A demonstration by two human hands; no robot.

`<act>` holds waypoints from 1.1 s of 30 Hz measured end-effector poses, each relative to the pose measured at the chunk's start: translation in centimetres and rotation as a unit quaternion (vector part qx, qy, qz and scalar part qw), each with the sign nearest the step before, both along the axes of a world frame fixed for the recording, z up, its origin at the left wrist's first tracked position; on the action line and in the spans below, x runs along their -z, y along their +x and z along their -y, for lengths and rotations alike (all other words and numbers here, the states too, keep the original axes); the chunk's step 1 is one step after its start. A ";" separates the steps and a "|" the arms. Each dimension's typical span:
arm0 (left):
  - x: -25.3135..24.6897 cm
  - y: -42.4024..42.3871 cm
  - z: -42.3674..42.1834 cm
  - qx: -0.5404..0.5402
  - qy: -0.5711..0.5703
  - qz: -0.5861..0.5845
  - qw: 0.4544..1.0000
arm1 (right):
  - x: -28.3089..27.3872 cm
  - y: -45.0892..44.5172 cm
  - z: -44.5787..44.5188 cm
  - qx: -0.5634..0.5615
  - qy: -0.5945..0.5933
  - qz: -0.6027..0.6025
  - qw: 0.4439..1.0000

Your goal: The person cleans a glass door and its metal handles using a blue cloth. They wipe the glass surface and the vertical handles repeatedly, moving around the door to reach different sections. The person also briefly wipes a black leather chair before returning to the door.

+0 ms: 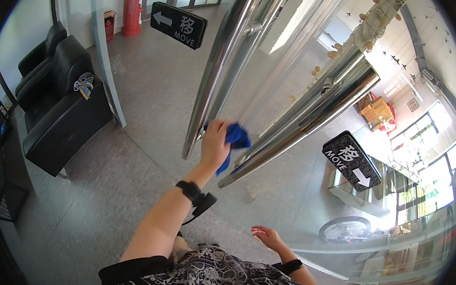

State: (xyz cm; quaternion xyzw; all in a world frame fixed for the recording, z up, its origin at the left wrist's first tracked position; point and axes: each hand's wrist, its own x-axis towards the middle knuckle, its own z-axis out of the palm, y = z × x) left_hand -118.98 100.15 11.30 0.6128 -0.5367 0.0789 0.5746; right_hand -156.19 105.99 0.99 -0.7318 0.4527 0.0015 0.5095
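Observation:
My left hand (214, 143) is wrapped around a blue cloth (237, 135), which bunches out past the fingers. The hand is by the lower end of a polished metal door handle (221, 58) on a glass door. Whether the cloth touches this handle or the clear door edge beside it cannot be told. A second tubular metal handle (310, 122) slants up to the right, also on glass. My right hand (268, 237) hangs low near my body, holding nothing, its fingers slightly apart. Each wrist wears a black band.
Black signs with arrows and writing (178, 24) (351, 161) are on the glass. Black armchairs (66, 127) stand at the left. Farther back is a red cylinder (132, 13). Beyond the right-hand glass are a bicycle wheel (345, 229) and a wooden object (376, 112).

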 end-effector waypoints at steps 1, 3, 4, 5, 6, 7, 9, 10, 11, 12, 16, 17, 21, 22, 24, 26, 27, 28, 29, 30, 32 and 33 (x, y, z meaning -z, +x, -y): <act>2.9 -0.1 -1.1 0.026 0.061 -0.022 0.998 | -0.1 0.9 0.3 -0.005 0.016 0.020 1.000; 8.1 -0.8 -3.9 0.092 0.173 -0.157 0.968 | -0.5 3.5 1.1 0.004 0.026 0.074 0.997; 8.9 -1.6 -5.3 0.093 0.223 -0.198 0.950 | -0.5 5.1 1.2 0.021 0.022 0.107 0.994; 9.3 -1.9 -6.6 0.091 0.275 -0.237 0.927 | -0.6 7.0 1.0 0.035 0.020 0.141 0.989; 9.4 -1.9 -7.6 0.171 0.289 -0.342 0.878 | -1.0 9.3 0.6 0.065 0.027 0.180 0.981; 9.2 -1.6 -8.7 0.245 0.296 -0.441 0.811 | -1.8 12.0 0.1 0.092 0.035 0.218 0.971; 5.7 -1.8 -10.9 0.275 0.288 -0.545 0.738 | -3.2 15.1 -0.8 0.128 0.129 0.261 0.948; 4.6 -1.4 -11.4 0.283 0.286 -0.563 0.722 | -3.8 16.3 -0.9 0.129 0.213 0.269 0.930; 4.1 -1.1 -11.6 0.290 0.285 -0.581 0.705 | -4.6 17.4 -1.0 0.129 0.297 0.274 0.906; 4.1 -0.6 -11.6 0.269 0.294 -0.529 0.749 | -6.5 18.5 -1.4 0.134 0.315 0.230 0.911; 2.6 3.3 -11.4 0.240 0.332 -0.320 0.854 | -7.7 20.2 -0.8 0.125 0.148 0.298 0.935; 1.3 3.9 -11.5 0.251 0.303 -0.301 0.869 | -9.2 20.4 -0.3 0.144 0.171 0.326 0.918; -2.3 6.3 -10.2 0.286 0.114 -0.240 0.921 | -17.6 21.2 0.5 0.249 0.240 0.365 0.864; -4.0 6.6 -9.8 0.251 0.056 -0.225 0.940 | -19.2 21.0 0.8 0.208 0.237 0.393 0.864; -6.7 7.2 -7.5 0.176 -0.030 -0.151 0.972 | -23.3 20.9 1.4 0.126 0.184 0.483 0.847; -8.3 7.7 -5.2 0.079 -0.073 -0.030 0.994 | -27.3 22.3 1.9 0.062 0.058 0.593 0.801; -8.7 7.8 -4.6 0.101 -0.058 -0.061 0.991 | -29.0 23.3 2.1 0.041 -0.023 0.637 0.769; -9.1 7.8 -4.0 0.125 -0.045 -0.094 0.987 | -30.6 24.3 2.1 0.060 -0.114 0.655 0.745; -9.4 7.6 -3.2 0.156 -0.033 -0.127 0.979 | -32.2 25.1 2.2 0.081 -0.210 0.664 0.713; -9.8 7.6 -3.0 0.229 0.028 -0.224 0.947 | -33.1 26.0 2.4 0.132 -0.328 0.635 0.687; -9.3 8.0 -2.2 0.222 0.043 -0.215 0.950 | -35.0 27.9 3.1 0.208 -0.505 0.568 0.616; -9.1 8.4 -2.1 0.215 0.049 -0.211 0.952 | -35.9 29.0 3.6 0.238 -0.563 0.540 0.579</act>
